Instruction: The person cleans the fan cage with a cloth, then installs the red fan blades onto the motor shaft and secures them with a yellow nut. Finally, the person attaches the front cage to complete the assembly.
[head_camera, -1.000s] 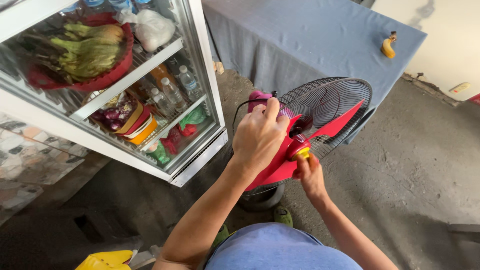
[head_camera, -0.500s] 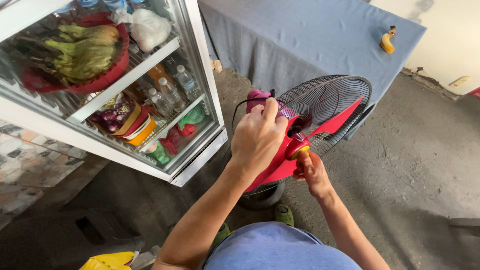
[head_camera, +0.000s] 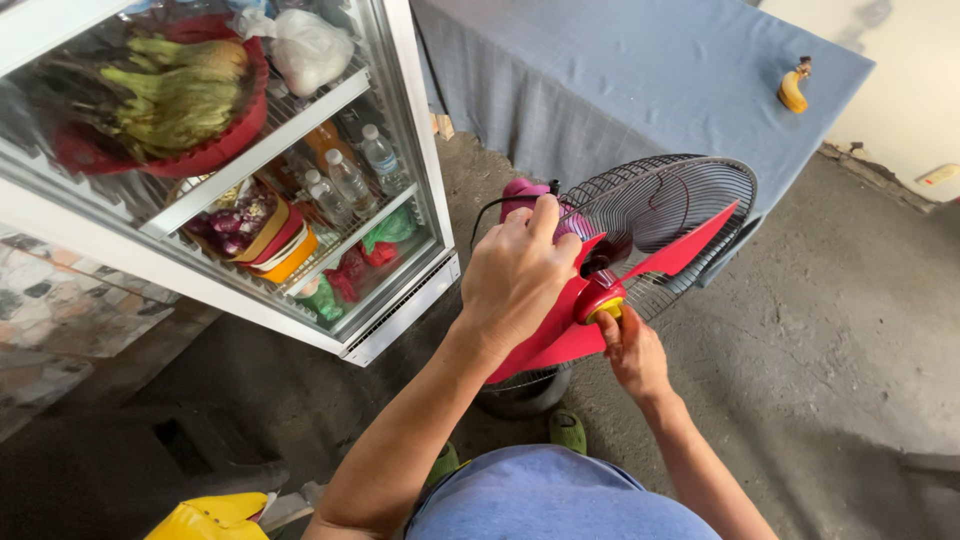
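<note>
Front guard off; red blade (head_camera: 610, 300) still on fan (head_camera: 660, 215). Left hand (head_camera: 515, 280) clasps the blade; right hand (head_camera: 632, 352) pinches the yellow hub cap (head_camera: 609, 311), not yet removed.

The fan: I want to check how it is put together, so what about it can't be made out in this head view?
- Fan base and stand: hidden behind the left hand, the red blades and the person's body.
- Yellow cap at the hub: partly covered by the right hand, so the grip on it is unclear.
- Motor housing: mostly hidden by the left hand's fingers.
- Front grille: none in view.
</note>
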